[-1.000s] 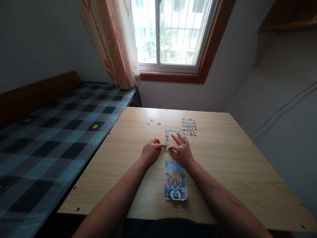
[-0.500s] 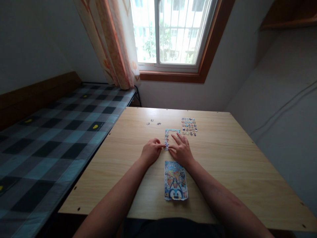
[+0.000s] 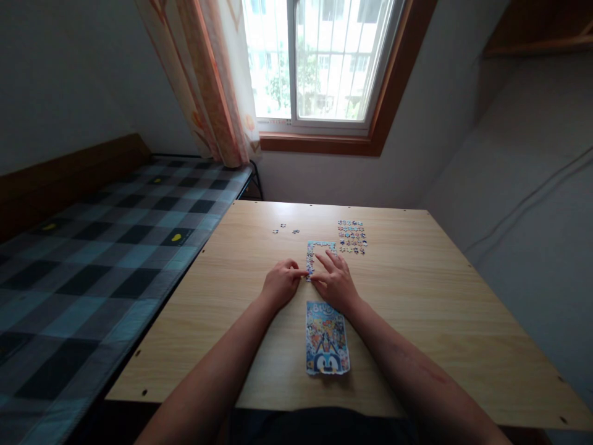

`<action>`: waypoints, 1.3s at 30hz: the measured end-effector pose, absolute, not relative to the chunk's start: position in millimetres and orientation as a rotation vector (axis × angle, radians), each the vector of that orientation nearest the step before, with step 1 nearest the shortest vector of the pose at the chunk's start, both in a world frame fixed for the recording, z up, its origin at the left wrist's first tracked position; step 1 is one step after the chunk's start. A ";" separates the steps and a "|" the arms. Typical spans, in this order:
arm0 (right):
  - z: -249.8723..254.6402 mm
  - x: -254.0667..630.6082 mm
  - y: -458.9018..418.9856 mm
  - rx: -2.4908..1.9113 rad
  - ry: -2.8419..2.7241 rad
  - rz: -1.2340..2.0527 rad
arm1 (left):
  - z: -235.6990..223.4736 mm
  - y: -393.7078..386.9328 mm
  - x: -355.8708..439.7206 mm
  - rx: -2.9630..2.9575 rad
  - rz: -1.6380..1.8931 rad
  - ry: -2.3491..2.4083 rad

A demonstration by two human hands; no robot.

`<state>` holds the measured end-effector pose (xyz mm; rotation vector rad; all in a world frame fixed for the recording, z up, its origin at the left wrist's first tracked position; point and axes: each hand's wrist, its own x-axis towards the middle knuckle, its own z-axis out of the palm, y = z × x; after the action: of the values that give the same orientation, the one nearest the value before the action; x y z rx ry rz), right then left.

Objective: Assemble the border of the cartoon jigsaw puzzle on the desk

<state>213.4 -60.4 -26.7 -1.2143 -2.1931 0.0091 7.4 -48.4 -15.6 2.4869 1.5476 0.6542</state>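
Note:
A partly joined jigsaw puzzle frame (image 3: 310, 254) lies on the table, its left side and top edge showing. My left hand (image 3: 281, 283) is at its lower left corner; the index finger stretches out onto the pieces while the other fingers curl. My right hand (image 3: 337, 281) covers the frame's lower right part. Its fingers are spread, with the thumb side touching the pieces at the bottom edge. Any single piece under the fingertips is too small to make out. Just below the hands lies a colourful picture sheet (image 3: 327, 337) with a blue cartoon dog.
Rows of loose puzzle pieces (image 3: 352, 236) lie right of the frame, towards the back. Three groups of loose pieces (image 3: 295, 232) lie at the back left. The wooden table (image 3: 417, 296) stands by a bed (image 3: 185, 204) on the left, below a window (image 3: 331, 62).
Right fingertips have shifted slightly left along the puzzle's bottom edge, towards the left index finger. The left hand stays in place on the corner. The view moves very slightly.

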 end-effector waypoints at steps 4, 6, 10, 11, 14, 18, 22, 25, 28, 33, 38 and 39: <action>-23.3 213.6 -62.7 -1.194 -2.164 -0.008 | -15.4 -48.3 6.7 2.469 0.676 1.548; -19.8 216.6 -63.8 -1.200 -2.069 -0.069 | -15.4 -48.6 6.0 2.435 0.699 1.551; -13.1 232.7 -62.8 -1.245 -1.824 -0.175 | -15.9 -50.1 5.7 2.384 0.738 1.533; -12.1 238.2 -61.8 -1.259 -1.783 -0.178 | -16.2 -50.5 6.0 2.385 0.737 1.526; -10.9 254.3 -57.2 -1.305 -1.671 -0.165 | -16.9 -51.4 6.9 2.409 0.706 1.527; -13.6 270.2 -48.9 -1.332 -1.542 -0.162 | -17.9 -50.8 5.7 2.409 0.695 1.533; -23.0 281.5 -37.4 -1.350 -1.387 -0.096 | -18.3 -47.7 1.3 2.266 0.807 1.507; -33.2 289.1 -28.4 -1.444 -1.157 0.090 | -17.5 -45.2 -1.3 2.097 0.928 1.534; -42.2 293.9 -22.6 -1.510 -0.973 0.227 | -16.2 -43.0 -3.4 2.012 0.989 1.679; -47.7 291.9 -20.8 -1.489 -0.912 0.349 | -17.1 -39.2 -3.2 2.056 0.910 2.019; -44.7 286.6 -23.4 -1.425 -0.894 0.434 | -22.0 -36.5 6.5 2.150 0.575 2.149; -44.2 285.9 -24.0 -1.417 -0.893 0.444 | -22.9 -35.2 8.1 2.153 0.532 2.161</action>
<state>285.9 -24.0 -44.2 -1.4171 -0.8929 0.4444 8.1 -35.2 -22.9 2.1528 2.1609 0.5320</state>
